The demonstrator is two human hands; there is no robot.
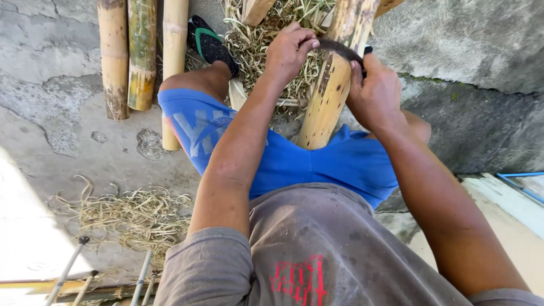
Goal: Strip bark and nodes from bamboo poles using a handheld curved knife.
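we hold a dark curved blade across a bamboo pole that leans between our knees, its lower end down against the blue shorts. our left hand has its grip pinched on one end of the blade, and our right hand is wrapped tight around the other end. pale bamboo shavings lie heaped behind the pole, another pile sits on the concrete floor to our left, near three cut bamboo lengths. a green-strapped sandal is on our left foot.
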